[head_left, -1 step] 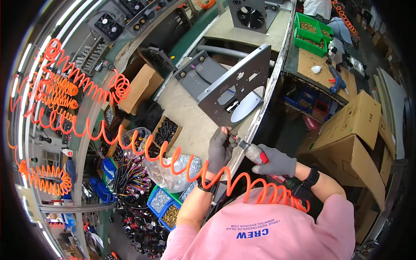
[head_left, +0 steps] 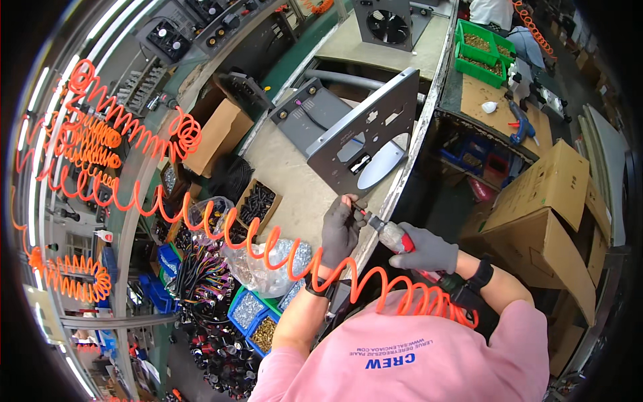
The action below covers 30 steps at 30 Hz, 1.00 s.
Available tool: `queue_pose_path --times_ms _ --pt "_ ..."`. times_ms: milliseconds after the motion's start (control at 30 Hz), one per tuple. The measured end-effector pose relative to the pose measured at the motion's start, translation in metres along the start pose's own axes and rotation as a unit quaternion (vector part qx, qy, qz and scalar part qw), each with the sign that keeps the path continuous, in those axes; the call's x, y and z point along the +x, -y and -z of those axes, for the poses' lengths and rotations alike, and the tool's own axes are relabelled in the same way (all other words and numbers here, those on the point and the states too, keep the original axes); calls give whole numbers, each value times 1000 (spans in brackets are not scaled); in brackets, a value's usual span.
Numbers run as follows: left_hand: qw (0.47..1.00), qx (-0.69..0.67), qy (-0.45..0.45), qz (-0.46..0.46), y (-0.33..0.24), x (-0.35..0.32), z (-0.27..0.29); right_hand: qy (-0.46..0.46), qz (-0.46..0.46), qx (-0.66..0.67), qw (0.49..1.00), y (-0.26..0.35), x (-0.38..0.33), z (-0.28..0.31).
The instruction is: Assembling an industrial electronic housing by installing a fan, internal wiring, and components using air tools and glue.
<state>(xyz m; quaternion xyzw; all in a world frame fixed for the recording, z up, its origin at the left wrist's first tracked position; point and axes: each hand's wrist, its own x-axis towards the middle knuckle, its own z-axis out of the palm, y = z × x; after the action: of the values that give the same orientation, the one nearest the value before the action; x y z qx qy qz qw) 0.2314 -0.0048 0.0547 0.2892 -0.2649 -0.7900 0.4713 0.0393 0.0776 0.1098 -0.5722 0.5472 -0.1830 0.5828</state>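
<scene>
My right hand point(head_left: 429, 249), in a grey glove, is wrapped round a red and grey air screwdriver point(head_left: 394, 237). The tool's thin bit points up and left toward my left hand point(head_left: 339, 224). That hand is gloved too, with a bare fingertip showing, and its fingers are pinched together by the bit; what they hold is too small to make out. Just beyond them a dark grey metal panel point(head_left: 348, 151) with cut-outs and a pale oval stands tilted on the workbench point(head_left: 305, 208). An orange coiled air hose point(head_left: 335, 276) stretches across both forearms.
Left of my hands are a carton of black parts point(head_left: 258, 203), a clear bag of small hardware point(head_left: 271, 268), blue screw bins point(head_left: 246, 309) and bundled wires point(head_left: 204, 271). Cardboard boxes point(head_left: 529, 214) stand at right. Farther off are green bins point(head_left: 479, 53) and a fan panel point(head_left: 385, 27).
</scene>
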Motion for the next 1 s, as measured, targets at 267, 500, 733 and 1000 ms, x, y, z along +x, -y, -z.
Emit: queue_pose_path --times_ms 267,500,733,1000 --pt "991 73 -115 -2 -14 1 -1 22 -51 119 991 12 15 3" --pt "902 384 -154 -122 -35 0 5 12 -26 134 991 7 29 0" --pt "886 430 -71 -158 -41 9 7 -7 -5 139 990 2 37 -4" --pt "855 473 -81 -196 -43 10 4 -15 -35 128 991 18 31 -5"
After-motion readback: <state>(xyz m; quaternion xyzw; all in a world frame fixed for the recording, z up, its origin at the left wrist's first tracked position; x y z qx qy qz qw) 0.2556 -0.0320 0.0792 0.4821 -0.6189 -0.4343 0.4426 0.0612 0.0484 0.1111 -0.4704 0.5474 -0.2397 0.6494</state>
